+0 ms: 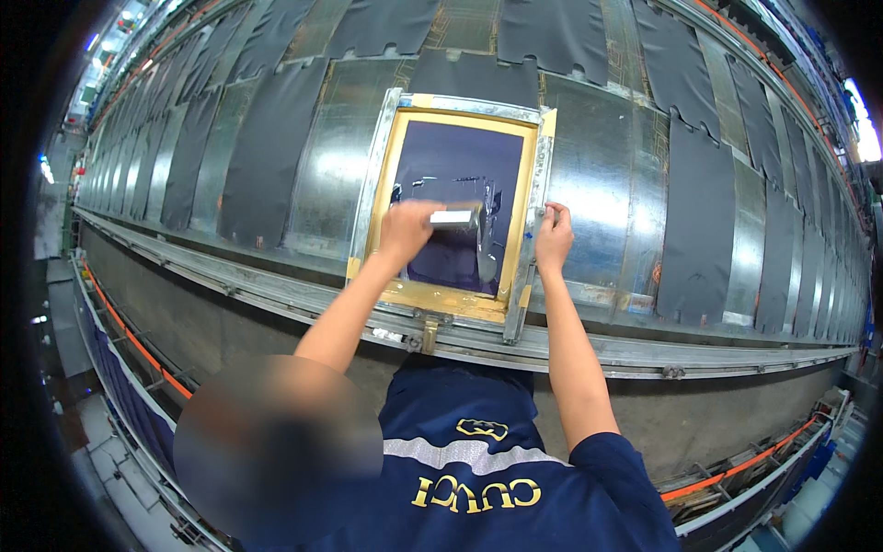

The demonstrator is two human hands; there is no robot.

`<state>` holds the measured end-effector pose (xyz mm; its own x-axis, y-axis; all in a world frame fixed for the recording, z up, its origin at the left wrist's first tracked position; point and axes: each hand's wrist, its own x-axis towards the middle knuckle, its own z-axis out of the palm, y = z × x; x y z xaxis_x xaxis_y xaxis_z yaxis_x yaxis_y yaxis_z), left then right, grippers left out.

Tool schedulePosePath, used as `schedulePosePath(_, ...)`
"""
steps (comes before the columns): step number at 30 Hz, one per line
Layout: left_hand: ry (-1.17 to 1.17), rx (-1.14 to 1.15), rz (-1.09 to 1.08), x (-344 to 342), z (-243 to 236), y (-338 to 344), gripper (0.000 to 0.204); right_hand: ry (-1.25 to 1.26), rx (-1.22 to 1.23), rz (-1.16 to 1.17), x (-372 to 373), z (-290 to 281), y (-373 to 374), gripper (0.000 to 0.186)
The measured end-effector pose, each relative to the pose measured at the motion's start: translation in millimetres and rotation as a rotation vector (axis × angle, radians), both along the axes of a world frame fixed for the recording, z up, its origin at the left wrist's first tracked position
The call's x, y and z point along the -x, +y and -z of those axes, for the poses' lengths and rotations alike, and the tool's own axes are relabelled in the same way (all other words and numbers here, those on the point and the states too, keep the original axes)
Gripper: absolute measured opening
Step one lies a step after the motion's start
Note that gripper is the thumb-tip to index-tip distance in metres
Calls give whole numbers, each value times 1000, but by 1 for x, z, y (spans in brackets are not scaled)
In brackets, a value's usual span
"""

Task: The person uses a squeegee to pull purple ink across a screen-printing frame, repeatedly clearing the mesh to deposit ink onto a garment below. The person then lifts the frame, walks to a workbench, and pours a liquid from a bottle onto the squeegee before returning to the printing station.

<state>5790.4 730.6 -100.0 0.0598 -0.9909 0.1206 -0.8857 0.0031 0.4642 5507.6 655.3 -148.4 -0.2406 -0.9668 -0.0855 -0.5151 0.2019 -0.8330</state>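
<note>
A screen-printing frame (529, 145) with a metal outer border and a yellow inner edge lies on the long table in front of me. Its dark purple mesh (451, 152) carries wet, shiny ink streaks around the middle. My left hand (405, 232) is closed on the white handle of a squeegee (455, 219), whose blade rests on the mesh, slightly right of its centre. At the frame's right side rail, my right hand (554, 237) has its fingers curled against or just beside the metal; whether it grips the rail is hard to see.
Dark grey fabric panels (271, 152) lie in rows on the shiny metal table (589, 147), left, right and beyond the frame. A metal rail (644, 357) runs along the near table edge, with a small brass-coloured bracket (430, 335) below the frame. Orange-edged racks (138, 336) stand behind me.
</note>
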Motion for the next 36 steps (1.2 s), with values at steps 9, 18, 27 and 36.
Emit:
schedulePosePath(9,-140,132,35,21,26,42,29,7,-2,19,-7,-5,7,21)
schedulePosePath(18,-27,130,-36,12,14,-3,28,29,70,-1,-1,0,1,21)
schedulePosePath(27,-148,96,63,25,25,31,30,-49,65,-24,6,14,4,23)
schedulePosePath(36,-36,52,191,16,-2,140,46,-103,139,-67,7,13,-21,21)
